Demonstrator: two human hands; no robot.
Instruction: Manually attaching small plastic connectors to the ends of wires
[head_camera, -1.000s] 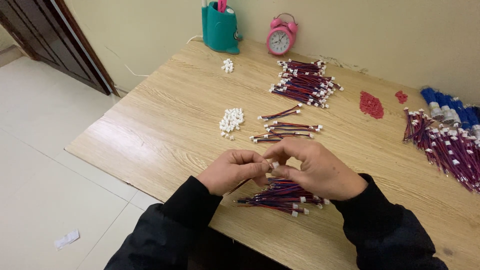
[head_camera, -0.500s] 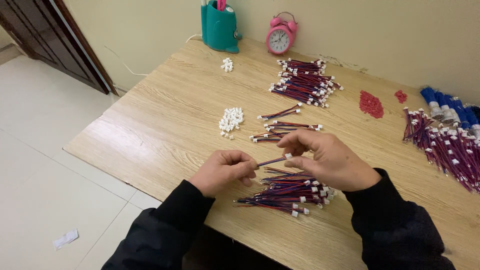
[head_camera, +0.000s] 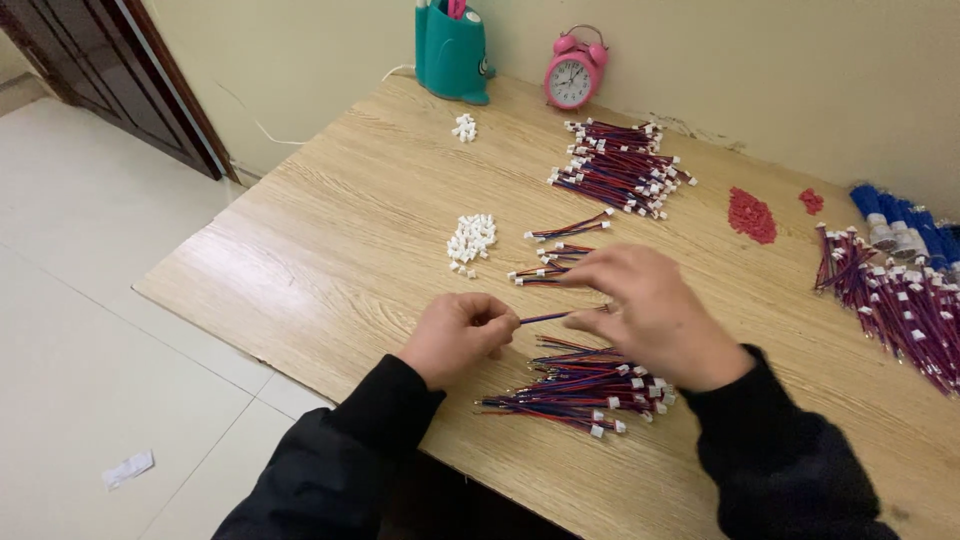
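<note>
My left hand (head_camera: 456, 335) is closed on one end of a short red-and-blue wire lead (head_camera: 545, 318) just above the wooden table (head_camera: 330, 250). The lead's other end runs under my right hand (head_camera: 650, 315), whose fingers spread over it, reaching toward a few finished leads (head_camera: 548, 268). A pile of the same leads with white plugs (head_camera: 580, 388) lies right below both hands. A small heap of white plastic connectors (head_camera: 470, 240) sits just beyond my left hand.
A bigger bundle of leads (head_camera: 620, 170) lies at the back, another (head_camera: 900, 300) at the right edge. Red bits (head_camera: 752, 215), a few white connectors (head_camera: 463, 127), a teal holder (head_camera: 452, 50) and a pink alarm clock (head_camera: 572, 78) stand by the wall.
My hands have drawn apart: the left has slid back left holding the lead, and the right has moved forward toward the small group of leads.
</note>
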